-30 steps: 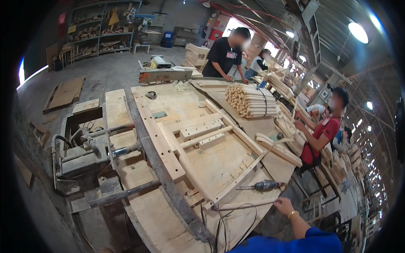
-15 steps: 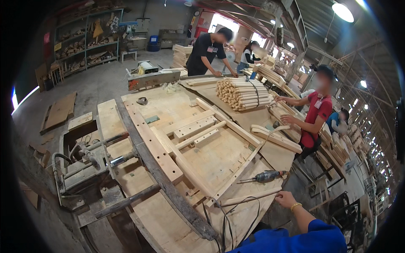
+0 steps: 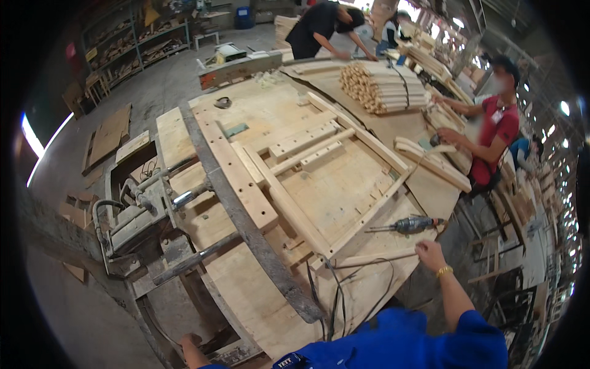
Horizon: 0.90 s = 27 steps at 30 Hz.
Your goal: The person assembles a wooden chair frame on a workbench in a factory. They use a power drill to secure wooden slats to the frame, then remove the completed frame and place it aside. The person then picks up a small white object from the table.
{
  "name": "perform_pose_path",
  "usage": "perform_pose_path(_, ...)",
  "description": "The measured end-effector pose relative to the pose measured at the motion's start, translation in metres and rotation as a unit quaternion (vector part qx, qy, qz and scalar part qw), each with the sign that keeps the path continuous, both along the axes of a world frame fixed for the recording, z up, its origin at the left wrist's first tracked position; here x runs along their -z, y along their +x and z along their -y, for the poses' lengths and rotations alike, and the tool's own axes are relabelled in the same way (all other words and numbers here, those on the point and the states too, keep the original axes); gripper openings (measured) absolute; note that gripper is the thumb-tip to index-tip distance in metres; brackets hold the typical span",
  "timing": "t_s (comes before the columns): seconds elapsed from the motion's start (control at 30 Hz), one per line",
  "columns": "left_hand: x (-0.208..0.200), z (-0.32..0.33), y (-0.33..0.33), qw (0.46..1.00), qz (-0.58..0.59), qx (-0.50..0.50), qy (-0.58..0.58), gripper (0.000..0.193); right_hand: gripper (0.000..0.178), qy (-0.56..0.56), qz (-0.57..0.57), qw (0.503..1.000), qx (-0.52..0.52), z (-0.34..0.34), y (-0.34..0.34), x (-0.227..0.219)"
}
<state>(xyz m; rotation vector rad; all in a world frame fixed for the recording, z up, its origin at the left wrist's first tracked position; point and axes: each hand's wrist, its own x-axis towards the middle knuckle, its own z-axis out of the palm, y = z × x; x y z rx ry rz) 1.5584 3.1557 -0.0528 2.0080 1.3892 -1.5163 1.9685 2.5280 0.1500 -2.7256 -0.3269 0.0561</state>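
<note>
Hard to tell that left-side grip: left hand [image 3: 190, 340] is down low, the machine [image 3: 138, 227] above it. Up and right, the wooden frame [image 3: 289, 202] lies flat, looks stiff, fairly heavy, best lifted from 2 opposite sides. Further right, 1 slim wooden strip [image 3: 378, 257], probably light and rigid, end pinched by the right hand [image 3: 432, 253], drill [image 3: 412, 224] just above.
</note>
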Motion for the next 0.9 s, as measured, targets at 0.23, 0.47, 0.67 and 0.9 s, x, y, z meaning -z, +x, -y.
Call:
perform_pose_path(0.23, -0.074, 0.067, -0.005, 0.856, 0.445, -0.137, 0.223, 0.039, 0.037, 0.074, 0.160, 0.950, -0.258, -0.102, 0.123, 0.016)
perform_pose_path(0.47, -0.173, 0.208, -0.031, 0.742, 0.535, -0.168, 0.369, 0.041, 0.033, -0.057, 0.017, 0.864, -0.499, -0.154, 0.153, 0.066)
perform_pose_path(0.67, -0.178, 0.384, -0.037, 0.648, 0.561, -0.282, 0.430, 0.037, 0.041, -0.081, 0.106, 0.810, -0.571, -0.134, 0.151, 0.080)
perform_pose_path(0.9, -0.079, 0.566, -0.010, 0.562, 0.482, -0.514, 0.433, 0.032, 0.054, -0.113, 0.133, 0.798, -0.577, -0.132, 0.166, 0.085)
